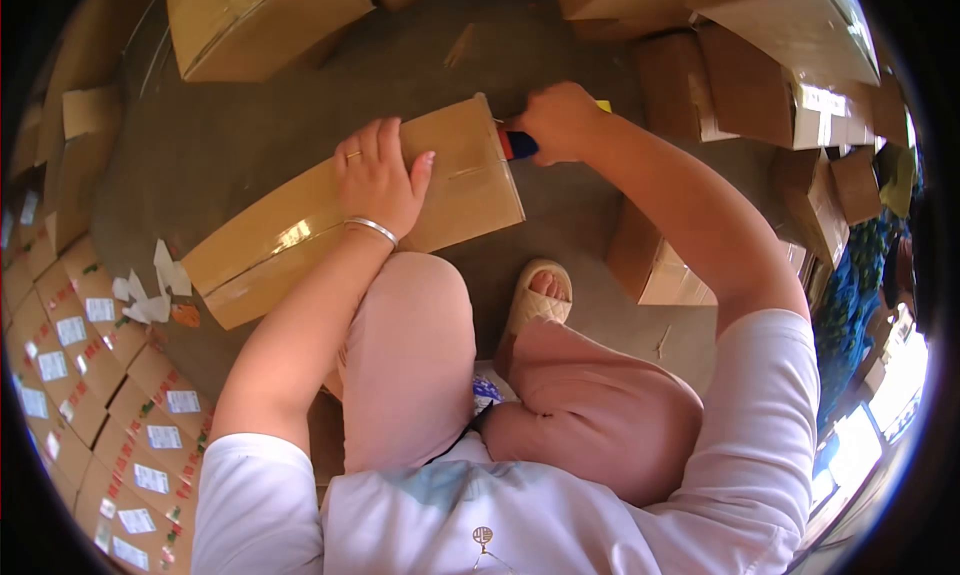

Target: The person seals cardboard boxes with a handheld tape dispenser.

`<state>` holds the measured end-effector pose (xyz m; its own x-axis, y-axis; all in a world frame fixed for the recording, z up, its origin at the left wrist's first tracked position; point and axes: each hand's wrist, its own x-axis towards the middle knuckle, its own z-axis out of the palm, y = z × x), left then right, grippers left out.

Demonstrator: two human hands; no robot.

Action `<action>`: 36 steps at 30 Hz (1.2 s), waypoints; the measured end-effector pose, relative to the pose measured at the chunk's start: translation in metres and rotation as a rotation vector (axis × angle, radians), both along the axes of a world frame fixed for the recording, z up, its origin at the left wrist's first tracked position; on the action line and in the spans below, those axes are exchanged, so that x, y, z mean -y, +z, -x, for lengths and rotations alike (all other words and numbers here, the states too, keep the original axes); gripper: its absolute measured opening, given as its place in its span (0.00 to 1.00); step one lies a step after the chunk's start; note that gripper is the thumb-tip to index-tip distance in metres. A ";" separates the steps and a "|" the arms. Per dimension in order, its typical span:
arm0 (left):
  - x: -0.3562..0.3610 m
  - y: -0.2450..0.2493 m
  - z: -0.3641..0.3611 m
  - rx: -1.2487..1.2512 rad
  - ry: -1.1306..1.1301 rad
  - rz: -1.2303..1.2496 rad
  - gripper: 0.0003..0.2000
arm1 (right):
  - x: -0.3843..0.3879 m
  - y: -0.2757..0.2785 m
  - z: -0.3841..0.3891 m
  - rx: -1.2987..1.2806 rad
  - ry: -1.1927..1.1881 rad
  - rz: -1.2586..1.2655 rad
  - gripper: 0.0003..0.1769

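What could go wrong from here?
The tool in the right hand might slip at the box's end; if sharp, it could nick the left hand lying on top. Only the left hand visibly presses the box, so it may skid. If dropped, the tool could hit the bare toes.

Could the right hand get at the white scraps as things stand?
Probably not: the right hand holds a dark-blue object, and the left hand and long carton lie between it and the scraps.
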<state>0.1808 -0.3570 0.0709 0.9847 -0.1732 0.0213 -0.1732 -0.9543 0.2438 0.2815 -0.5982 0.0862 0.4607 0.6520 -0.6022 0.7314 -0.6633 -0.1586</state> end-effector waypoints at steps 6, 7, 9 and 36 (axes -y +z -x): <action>-0.002 -0.004 -0.001 0.049 -0.021 -0.052 0.25 | -0.012 0.035 -0.006 -0.112 -0.306 0.234 0.19; -0.002 -0.004 -0.003 0.058 -0.029 -0.055 0.25 | -0.001 0.042 -0.003 -0.035 -0.351 0.151 0.20; -0.003 -0.002 -0.003 0.022 -0.025 -0.094 0.25 | 0.025 0.063 0.016 0.073 -0.488 0.093 0.25; -0.167 0.074 0.230 -0.655 0.365 -0.024 0.42 | 0.073 0.120 0.272 0.357 -1.388 -1.098 0.35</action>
<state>-0.0492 -0.1903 0.1451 0.7894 0.1738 -0.5888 0.3289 -0.9295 0.1666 0.0093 -0.6713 0.2063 0.9566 -0.2898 0.0324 -0.1125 -0.4692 -0.8759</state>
